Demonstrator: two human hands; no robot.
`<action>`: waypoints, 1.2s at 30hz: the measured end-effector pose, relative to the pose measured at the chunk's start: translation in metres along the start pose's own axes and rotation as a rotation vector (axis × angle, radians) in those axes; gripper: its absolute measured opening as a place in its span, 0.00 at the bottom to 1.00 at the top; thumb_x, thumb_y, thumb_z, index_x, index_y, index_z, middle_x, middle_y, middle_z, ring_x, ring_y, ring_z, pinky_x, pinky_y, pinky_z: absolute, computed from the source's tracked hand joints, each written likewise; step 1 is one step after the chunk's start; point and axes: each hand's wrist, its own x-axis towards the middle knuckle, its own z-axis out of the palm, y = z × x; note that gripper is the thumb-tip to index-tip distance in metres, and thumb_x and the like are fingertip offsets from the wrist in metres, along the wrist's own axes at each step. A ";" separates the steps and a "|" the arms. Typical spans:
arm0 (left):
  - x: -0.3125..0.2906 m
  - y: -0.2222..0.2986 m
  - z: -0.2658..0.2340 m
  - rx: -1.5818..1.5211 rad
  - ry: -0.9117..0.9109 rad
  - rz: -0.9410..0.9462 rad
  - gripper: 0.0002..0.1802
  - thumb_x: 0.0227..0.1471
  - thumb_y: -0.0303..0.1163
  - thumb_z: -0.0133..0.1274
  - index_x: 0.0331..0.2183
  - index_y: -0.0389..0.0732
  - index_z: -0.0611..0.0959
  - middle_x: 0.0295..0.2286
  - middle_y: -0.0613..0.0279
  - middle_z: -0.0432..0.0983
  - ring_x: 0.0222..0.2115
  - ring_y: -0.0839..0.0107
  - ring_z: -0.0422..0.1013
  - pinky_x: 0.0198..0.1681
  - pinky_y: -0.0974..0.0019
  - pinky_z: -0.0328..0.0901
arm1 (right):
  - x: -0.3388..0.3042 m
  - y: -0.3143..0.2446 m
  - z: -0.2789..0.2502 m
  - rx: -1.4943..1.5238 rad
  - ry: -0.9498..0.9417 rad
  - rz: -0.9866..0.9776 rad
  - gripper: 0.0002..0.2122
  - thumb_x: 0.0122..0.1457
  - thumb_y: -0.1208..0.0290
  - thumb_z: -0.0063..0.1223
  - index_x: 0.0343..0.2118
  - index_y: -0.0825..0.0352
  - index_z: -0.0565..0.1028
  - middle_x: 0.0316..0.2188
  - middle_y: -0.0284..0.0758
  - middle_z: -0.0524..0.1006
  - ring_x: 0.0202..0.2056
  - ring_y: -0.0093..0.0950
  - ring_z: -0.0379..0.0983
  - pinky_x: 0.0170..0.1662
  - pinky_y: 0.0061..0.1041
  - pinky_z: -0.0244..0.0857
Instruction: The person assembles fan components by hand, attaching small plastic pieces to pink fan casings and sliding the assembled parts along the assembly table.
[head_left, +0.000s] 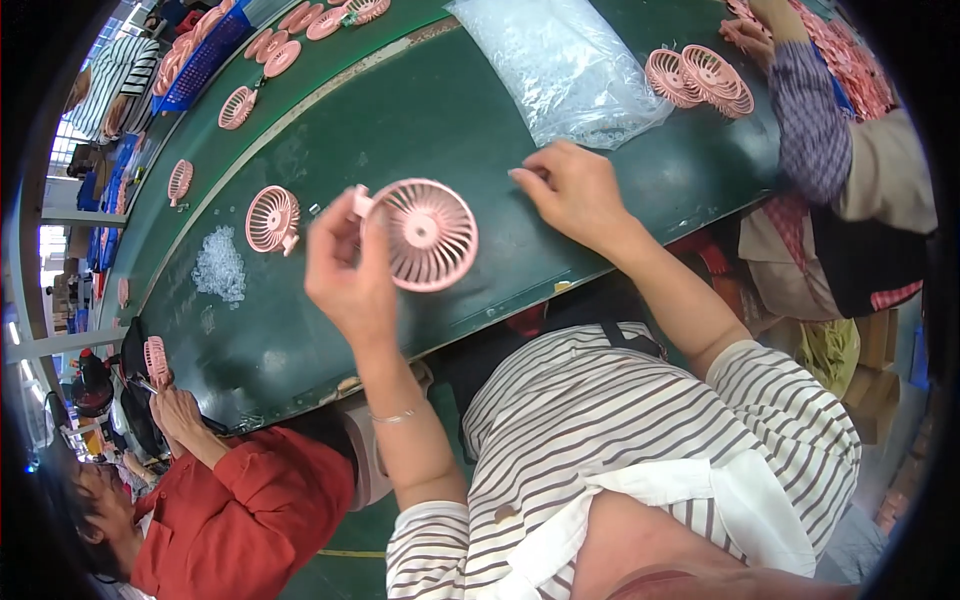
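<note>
My left hand grips a round pink fan cover by the short stub at its rim, raised over the green table. Slats radiate from the cover's hub. To the right, above the table's near side, is my right hand, its fingers curled with thumb and forefinger close together; whether something small is between them is hidden. Another pink fan cover lies just left of my left hand, beside a heap of small clear plastic pieces. Beyond my right hand rests a large clear bag filled with similar-looking pieces.
Several pink covers lie on the strip along the table's far side, near a blue basket. Stacked covers sit right of the bag. A co-worker in red works at left; another person's sleeve reaches in at right.
</note>
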 end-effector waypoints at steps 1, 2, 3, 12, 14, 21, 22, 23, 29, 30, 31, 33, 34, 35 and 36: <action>-0.013 0.004 0.000 -0.032 -0.017 -0.050 0.14 0.50 0.22 0.55 0.41 0.28 0.77 0.34 0.57 0.77 0.33 0.76 0.73 0.39 0.75 0.67 | 0.001 0.002 0.012 -0.085 -0.015 0.027 0.07 0.49 0.69 0.59 0.27 0.68 0.77 0.23 0.38 0.74 0.24 0.34 0.72 0.29 0.28 0.65; -0.024 0.005 -0.001 -0.008 -0.019 -0.060 0.15 0.50 0.21 0.55 0.42 0.28 0.77 0.35 0.56 0.77 0.34 0.75 0.74 0.39 0.75 0.67 | 0.003 0.002 0.021 -0.168 -0.032 0.049 0.07 0.49 0.69 0.59 0.26 0.68 0.77 0.24 0.38 0.74 0.24 0.35 0.73 0.29 0.30 0.66; -0.034 0.005 -0.001 0.015 -0.022 -0.070 0.16 0.51 0.21 0.54 0.44 0.28 0.76 0.36 0.55 0.77 0.34 0.74 0.74 0.40 0.74 0.67 | 0.005 0.003 0.025 -0.170 -0.033 0.044 0.07 0.49 0.69 0.59 0.26 0.68 0.77 0.24 0.38 0.74 0.24 0.35 0.73 0.29 0.30 0.66; -0.074 0.008 0.003 -0.024 -0.061 -0.124 0.19 0.48 0.21 0.56 0.45 0.32 0.76 0.36 0.59 0.77 0.34 0.78 0.72 0.39 0.75 0.66 | 0.006 -0.018 0.021 0.094 -0.134 0.179 0.06 0.51 0.72 0.57 0.30 0.68 0.77 0.23 0.34 0.76 0.25 0.24 0.72 0.31 0.23 0.65; -0.077 0.008 0.005 -0.015 -0.025 -0.089 0.20 0.47 0.22 0.57 0.45 0.34 0.76 0.34 0.63 0.76 0.31 0.80 0.70 0.36 0.76 0.65 | 0.001 -0.042 0.012 0.679 -0.205 0.401 0.06 0.52 0.73 0.56 0.31 0.71 0.77 0.23 0.30 0.76 0.25 0.16 0.69 0.30 0.18 0.64; -0.081 0.009 0.011 -0.005 -0.059 -0.060 0.19 0.45 0.23 0.60 0.43 0.36 0.79 0.35 0.61 0.76 0.31 0.77 0.69 0.36 0.73 0.65 | -0.018 -0.077 0.006 1.003 -0.254 0.468 0.06 0.54 0.76 0.56 0.32 0.73 0.76 0.27 0.33 0.77 0.30 0.16 0.72 0.33 0.16 0.68; -0.082 0.009 0.011 -0.045 -0.055 -0.077 0.19 0.45 0.24 0.60 0.42 0.36 0.79 0.34 0.63 0.75 0.31 0.77 0.68 0.35 0.74 0.64 | -0.019 -0.076 0.008 1.005 -0.258 0.467 0.06 0.54 0.76 0.56 0.32 0.73 0.76 0.27 0.33 0.77 0.30 0.16 0.72 0.33 0.16 0.68; -0.082 0.010 0.011 -0.086 -0.052 -0.093 0.18 0.45 0.24 0.60 0.42 0.36 0.79 0.33 0.64 0.75 0.30 0.78 0.68 0.35 0.74 0.64 | -0.021 -0.075 0.009 1.024 -0.249 0.473 0.06 0.55 0.76 0.56 0.32 0.73 0.76 0.28 0.33 0.77 0.30 0.16 0.72 0.33 0.16 0.68; -0.084 0.007 0.014 -0.214 0.002 -0.199 0.15 0.46 0.24 0.60 0.39 0.36 0.80 0.31 0.68 0.73 0.28 0.81 0.65 0.34 0.77 0.63 | -0.026 -0.071 0.013 1.058 -0.213 0.454 0.06 0.55 0.75 0.55 0.32 0.73 0.76 0.28 0.33 0.77 0.30 0.16 0.72 0.34 0.15 0.67; -0.084 0.005 0.014 -0.213 0.002 -0.200 0.15 0.46 0.24 0.60 0.39 0.36 0.80 0.31 0.68 0.73 0.28 0.81 0.65 0.34 0.77 0.63 | -0.027 -0.070 0.013 1.045 -0.211 0.449 0.06 0.55 0.75 0.55 0.32 0.73 0.76 0.28 0.32 0.77 0.30 0.16 0.71 0.34 0.15 0.67; -0.084 0.004 0.014 -0.191 -0.006 -0.173 0.14 0.46 0.24 0.60 0.38 0.36 0.80 0.31 0.68 0.73 0.28 0.81 0.65 0.34 0.77 0.63 | -0.027 -0.070 0.014 1.045 -0.212 0.450 0.06 0.55 0.75 0.55 0.32 0.73 0.76 0.28 0.32 0.77 0.30 0.16 0.71 0.34 0.15 0.67; -0.085 0.004 0.014 -0.168 -0.013 -0.147 0.13 0.46 0.24 0.59 0.38 0.36 0.80 0.31 0.67 0.73 0.28 0.81 0.65 0.33 0.77 0.62 | -0.027 -0.069 0.014 1.004 -0.215 0.453 0.06 0.55 0.75 0.55 0.31 0.73 0.76 0.28 0.32 0.77 0.30 0.16 0.71 0.33 0.15 0.67; -0.085 0.005 0.015 -0.155 -0.010 -0.135 0.13 0.46 0.24 0.59 0.38 0.36 0.80 0.31 0.67 0.73 0.28 0.81 0.65 0.33 0.76 0.63 | -0.027 -0.069 0.014 1.005 -0.216 0.454 0.06 0.55 0.75 0.55 0.31 0.73 0.76 0.28 0.32 0.77 0.30 0.16 0.71 0.33 0.15 0.67; -0.085 0.006 0.015 -0.141 -0.008 -0.122 0.13 0.46 0.24 0.59 0.38 0.36 0.80 0.31 0.66 0.74 0.28 0.80 0.66 0.33 0.76 0.63 | -0.027 -0.069 0.014 1.007 -0.217 0.455 0.06 0.55 0.75 0.55 0.31 0.73 0.76 0.28 0.32 0.77 0.30 0.16 0.71 0.33 0.15 0.67; -0.085 0.007 0.015 -0.140 -0.008 -0.123 0.13 0.46 0.24 0.59 0.38 0.36 0.80 0.31 0.66 0.74 0.28 0.80 0.66 0.33 0.76 0.63 | -0.027 -0.070 0.014 1.009 -0.217 0.457 0.06 0.55 0.75 0.55 0.31 0.73 0.77 0.28 0.32 0.77 0.29 0.16 0.71 0.33 0.15 0.67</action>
